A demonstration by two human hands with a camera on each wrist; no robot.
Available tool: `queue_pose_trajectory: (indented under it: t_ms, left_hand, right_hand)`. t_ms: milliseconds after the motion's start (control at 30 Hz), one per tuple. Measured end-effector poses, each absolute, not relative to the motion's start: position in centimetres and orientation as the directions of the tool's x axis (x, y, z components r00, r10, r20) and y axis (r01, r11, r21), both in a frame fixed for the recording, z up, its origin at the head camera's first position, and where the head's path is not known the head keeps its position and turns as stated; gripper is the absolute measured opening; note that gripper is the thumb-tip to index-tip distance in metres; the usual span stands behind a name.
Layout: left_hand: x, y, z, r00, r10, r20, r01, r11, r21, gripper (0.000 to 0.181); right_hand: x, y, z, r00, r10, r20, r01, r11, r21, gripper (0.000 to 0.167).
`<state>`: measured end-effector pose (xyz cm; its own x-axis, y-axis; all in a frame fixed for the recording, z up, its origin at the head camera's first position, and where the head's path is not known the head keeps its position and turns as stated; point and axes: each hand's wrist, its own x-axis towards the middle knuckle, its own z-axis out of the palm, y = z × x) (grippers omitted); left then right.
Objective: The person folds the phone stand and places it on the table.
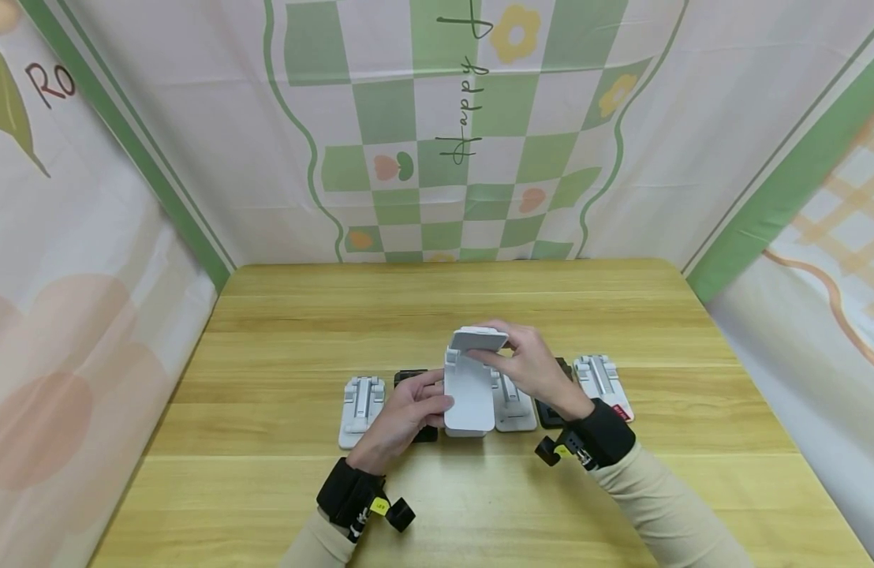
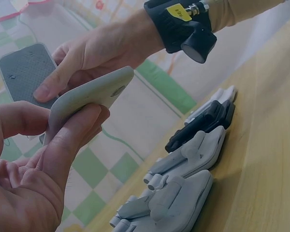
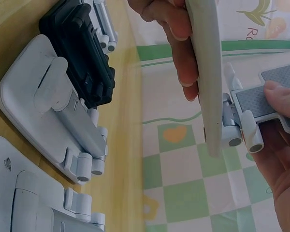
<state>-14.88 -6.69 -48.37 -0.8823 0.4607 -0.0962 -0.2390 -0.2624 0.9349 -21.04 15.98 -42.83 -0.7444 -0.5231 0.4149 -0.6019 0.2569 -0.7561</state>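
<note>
A white folding phone stand [image 1: 468, 398] is held up off the table between both hands. My left hand [image 1: 408, 406] pinches the edge of its flat white plate [image 3: 208, 63], thumb on one face and fingers on the other. With thumb and fingers, my right hand [image 1: 529, 363] grips the hinged part, whose grey textured pad [image 2: 26, 72] is swung out at an angle from the plate. The silvery hinge [image 3: 229, 116] shows in the right wrist view. Directly below, another white stand is mostly hidden in the head view.
Folded phone stands lie in a row on the wooden table [image 1: 437, 308]: a white one [image 1: 362, 406] at left, a black one partly behind my left hand, then a white one [image 1: 513, 414], a black one [image 1: 550, 416] and a white one [image 1: 603, 383] with a red tag.
</note>
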Motion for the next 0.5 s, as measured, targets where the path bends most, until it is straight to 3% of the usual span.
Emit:
queue_pose_trajectory:
  t_ms: [500]
  left_hand:
    - [-14.94, -6.72, -48.55, -0.889, 0.448, -0.093, -0.227, -0.257, 0.939, 0.060]
  right_hand:
    - [-21.09, 15.89, -43.09, -0.747, -0.528, 0.405, -0.594, 0.258, -0.762, 0.038]
